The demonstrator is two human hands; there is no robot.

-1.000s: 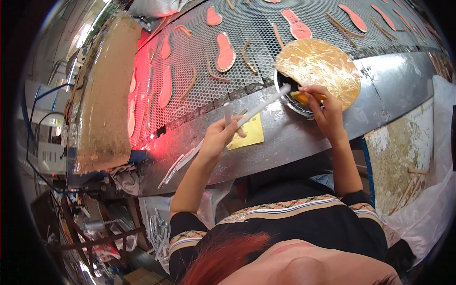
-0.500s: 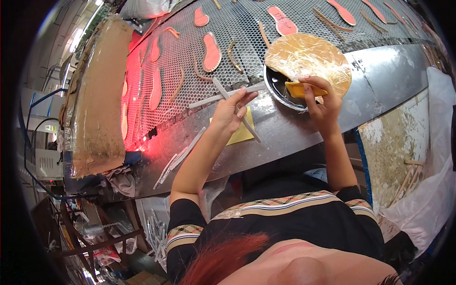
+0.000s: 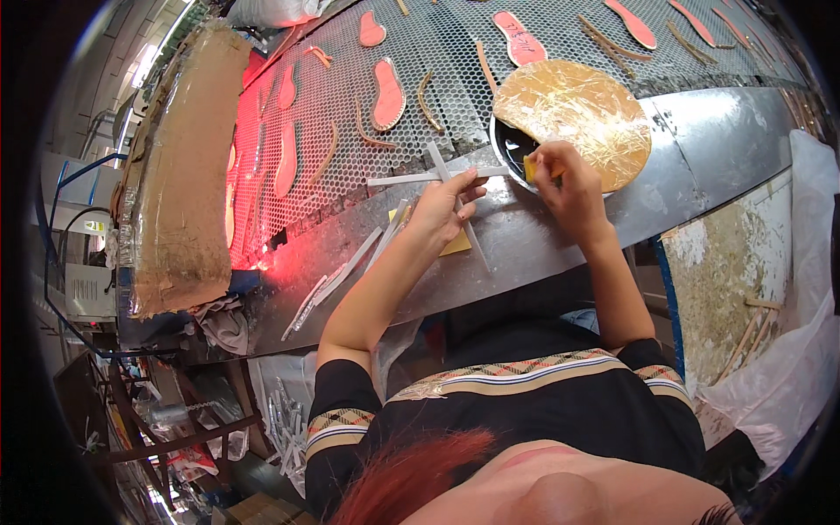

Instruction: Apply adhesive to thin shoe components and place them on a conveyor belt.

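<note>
My left hand [image 3: 444, 206] pinches two pale grey strips [image 3: 406, 180] that cross each other above the metal table edge. One strip's right end reaches the rim of a round pot [image 3: 498, 150] with dark contents. My right hand [image 3: 570, 191] is closed on a small yellow scraper [image 3: 530, 168], held at the pot's uncovered opening; its lower part is hidden. A round tan cover [image 3: 582, 114] wrapped in clear film lies over most of the pot. Under my left hand, a yellow pad [image 3: 457, 244] rests on the metal, partly hidden.
More grey strips [image 3: 337, 276] lie left of my left forearm. Pink insoles [image 3: 388, 98] and thin curved brown strips [image 3: 428, 101] are spread over the honeycomb mesh [image 3: 455, 61]. A tape-covered cardboard sheet [image 3: 188, 175] stands at left; white plastic sheeting [image 3: 779, 376] hangs at right.
My right hand has turned and shifted left, bringing the yellow scraper to the pot's opening. My left hand has moved right with the crossed strips, and more strips show beside its forearm.
</note>
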